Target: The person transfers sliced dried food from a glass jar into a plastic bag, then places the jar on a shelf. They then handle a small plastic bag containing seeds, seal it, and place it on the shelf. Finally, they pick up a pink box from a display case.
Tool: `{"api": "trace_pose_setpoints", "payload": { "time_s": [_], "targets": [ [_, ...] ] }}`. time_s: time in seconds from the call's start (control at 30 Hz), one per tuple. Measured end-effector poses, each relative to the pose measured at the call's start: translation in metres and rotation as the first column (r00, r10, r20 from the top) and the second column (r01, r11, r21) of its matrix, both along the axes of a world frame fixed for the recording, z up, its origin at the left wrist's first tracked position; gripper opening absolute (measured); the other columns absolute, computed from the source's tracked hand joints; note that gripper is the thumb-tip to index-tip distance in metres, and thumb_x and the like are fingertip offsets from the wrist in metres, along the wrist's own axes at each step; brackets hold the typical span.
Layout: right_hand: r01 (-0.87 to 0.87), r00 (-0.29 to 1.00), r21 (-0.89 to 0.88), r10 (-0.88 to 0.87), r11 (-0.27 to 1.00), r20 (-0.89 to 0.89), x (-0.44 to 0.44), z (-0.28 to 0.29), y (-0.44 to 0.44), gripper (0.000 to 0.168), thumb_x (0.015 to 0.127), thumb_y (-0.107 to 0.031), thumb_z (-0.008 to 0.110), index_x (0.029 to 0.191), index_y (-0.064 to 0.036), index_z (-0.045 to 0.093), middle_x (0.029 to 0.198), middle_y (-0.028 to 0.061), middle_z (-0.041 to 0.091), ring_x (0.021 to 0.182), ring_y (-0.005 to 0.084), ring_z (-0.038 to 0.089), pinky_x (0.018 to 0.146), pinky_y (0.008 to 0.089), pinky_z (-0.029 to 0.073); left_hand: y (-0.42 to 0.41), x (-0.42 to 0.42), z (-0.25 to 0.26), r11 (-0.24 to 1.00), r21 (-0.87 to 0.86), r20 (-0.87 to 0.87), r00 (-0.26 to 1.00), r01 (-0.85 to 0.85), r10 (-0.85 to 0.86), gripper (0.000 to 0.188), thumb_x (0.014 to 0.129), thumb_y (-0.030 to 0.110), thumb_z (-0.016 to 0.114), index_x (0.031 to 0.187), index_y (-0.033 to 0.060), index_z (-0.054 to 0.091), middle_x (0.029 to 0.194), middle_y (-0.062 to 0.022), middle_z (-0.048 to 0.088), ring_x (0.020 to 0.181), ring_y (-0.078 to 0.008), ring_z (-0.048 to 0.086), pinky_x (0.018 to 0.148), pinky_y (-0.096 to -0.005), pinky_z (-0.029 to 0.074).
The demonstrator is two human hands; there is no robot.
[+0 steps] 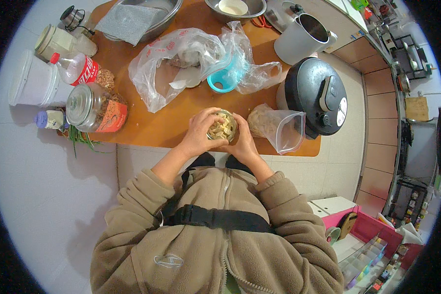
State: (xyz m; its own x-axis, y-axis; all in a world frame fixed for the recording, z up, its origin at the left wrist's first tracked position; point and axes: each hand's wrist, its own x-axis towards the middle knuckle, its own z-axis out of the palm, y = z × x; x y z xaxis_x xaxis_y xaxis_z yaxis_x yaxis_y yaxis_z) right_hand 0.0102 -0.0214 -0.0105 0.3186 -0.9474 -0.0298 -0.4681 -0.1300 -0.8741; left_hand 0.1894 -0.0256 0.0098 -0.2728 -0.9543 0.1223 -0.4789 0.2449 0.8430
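Observation:
Both my hands hold a round glass jar (pixel 222 126) filled with pale yellowish dried slices, at the front edge of the brown table (pixel 150 128). My left hand (pixel 202 132) wraps the jar's left side, with its fingers over the rim. My right hand (pixel 242 141) grips the right side, its fingertips near the rim. Just right of the jar lies a clear plastic bag (pixel 279 128) with pale pieces in its left end and its mouth open. Beyond the hands lies a crumpled clear plastic bag (pixel 158 73), beside a blue plastic ring-shaped item (pixel 220 83) partly covered by plastic.
A black-lidded electric cooker (pixel 316 97) and a white pitcher (pixel 297 40) stand at the right. Along the left edge are a lidded glass jar (pixel 95 110), a plastic bottle (pixel 77 70), white tubs (pixel 36 81) and green stalks (pixel 81 137). Metal bowls (pixel 169 22) sit at the far side.

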Motion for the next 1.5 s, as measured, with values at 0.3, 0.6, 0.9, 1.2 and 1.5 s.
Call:
{"api": "trace_pose_setpoints", "payload": {
  "time_s": [0.3,0.6,0.9,1.2,1.5],
  "targets": [
    [-0.088,0.986,-0.038,0.081,0.995,-0.149,-0.013,0.020,0.000,0.082,0.059,-0.006,0.076,0.129,-0.006,0.033,0.134,0.0162,0.034,0.123,0.0328,0.037,0.099,0.0388,0.036,-0.018,0.000,0.017,0.994,-0.108,0.347,0.938,0.026,0.013,0.014,0.069,0.024,0.069,0.081,0.0160,0.069,0.126,-0.0068,0.047,0.122,-0.0288,0.036,0.098,-0.0466,0.025],
    [-0.019,0.979,-0.052,0.008,0.998,-0.202,-0.098,0.136,0.014,0.010,0.072,-0.005,0.065,0.082,-0.002,0.064,0.078,0.0121,0.064,0.069,0.0244,0.062,0.062,0.0320,0.048,-0.012,-0.005,0.010,0.996,-0.080,0.302,0.951,-0.036,0.059,0.011,0.069,0.023,0.069,0.077,0.0164,0.069,0.121,-0.0051,0.052,0.119,-0.0257,0.040,0.098,-0.0425,0.027],
    [-0.539,0.595,-0.158,0.241,0.827,-0.767,-0.125,0.001,-0.066,0.011,0.073,-0.012,0.058,0.075,-0.007,0.067,0.073,0.0107,0.064,0.069,0.0310,0.061,0.065,0.0359,0.049,0.029,-0.059,0.041,0.910,-0.393,-0.153,0.985,-0.130,0.075,0.010,0.069,0.011,0.069,0.075,0.0085,0.061,0.075,-0.0042,0.060,0.071,-0.0246,0.057,0.069,-0.0351,0.041],
    [-0.680,0.420,-0.033,0.353,0.732,-0.836,-0.076,0.029,-0.084,0.017,0.070,-0.011,0.059,0.085,-0.009,0.065,0.090,0.0099,0.063,0.087,0.0270,0.060,0.071,0.0374,0.048,0.019,-0.136,-0.048,0.740,0.673,-0.332,0.898,0.009,0.290,0.083,0.078,0.027,0.065,0.141,0.0157,0.012,0.132,-0.0137,0.037,0.120,-0.0275,0.038,0.087,-0.0366,0.044],
    [-0.532,0.540,-0.011,0.330,0.846,-0.774,-0.096,-0.022,-0.094,0.032,0.069,-0.010,0.059,0.101,-0.013,0.060,0.110,0.0156,0.052,0.097,0.0334,0.055,0.083,0.0378,0.046,0.003,-0.173,-0.077,0.634,0.760,-0.585,0.580,0.146,0.567,0.086,0.077,0.009,0.056,0.143,0.0265,0.003,0.130,-0.0040,0.038,0.110,-0.0171,0.044,0.089,-0.0319,0.041]
  ]
}}
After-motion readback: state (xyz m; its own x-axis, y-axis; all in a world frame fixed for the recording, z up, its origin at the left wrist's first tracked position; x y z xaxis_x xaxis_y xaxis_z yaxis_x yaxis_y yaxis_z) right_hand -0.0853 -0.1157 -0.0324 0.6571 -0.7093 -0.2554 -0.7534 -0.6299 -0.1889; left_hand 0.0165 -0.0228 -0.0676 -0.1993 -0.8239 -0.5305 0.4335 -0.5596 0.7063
